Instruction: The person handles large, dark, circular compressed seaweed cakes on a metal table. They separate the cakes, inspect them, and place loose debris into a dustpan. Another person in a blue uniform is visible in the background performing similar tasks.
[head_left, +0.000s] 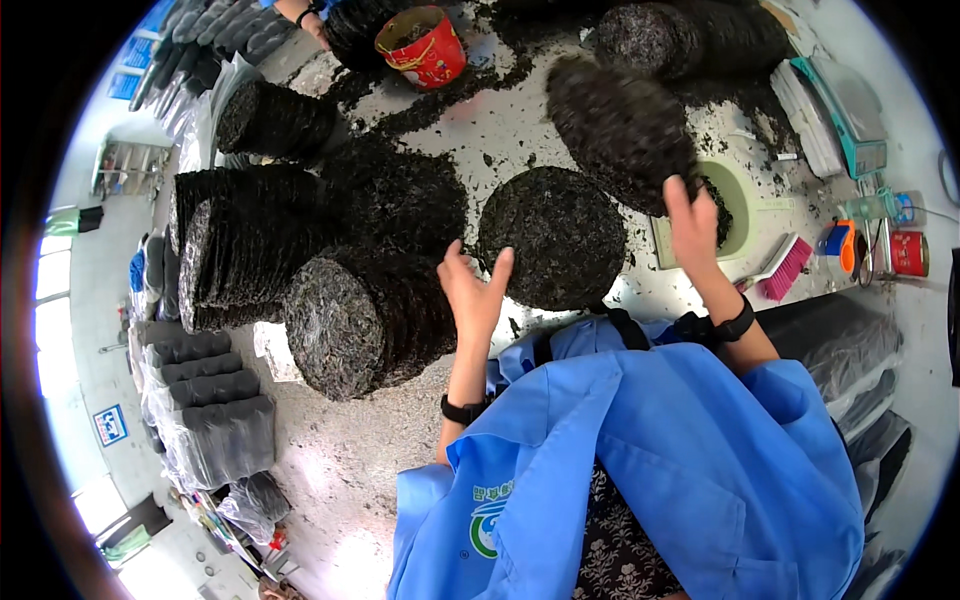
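One round, flat, dark dried seaweed disc (552, 238) lies on the pale table in front of me. My left hand (475, 295) is at its left edge, thumb and fingers spread, gripping nothing; whether the thumb touches the disc I cannot tell. A second seaweed disc (620, 130), smeared by motion, is tilted up at the far right of the first. My right hand (693, 230) pinches its near edge between thumb and fingers. Beside my left hand a row of seaweed discs (335, 325) rests on edge.
More stacked discs (240, 250) stand at left. Behind are a red bucket (425, 50) and another person's hand (308, 25). At right are a pale green scoop-like container (742, 205), a pink-bristled brush (785, 268), a teal-edged scale (845, 120) and a red can (908, 253).
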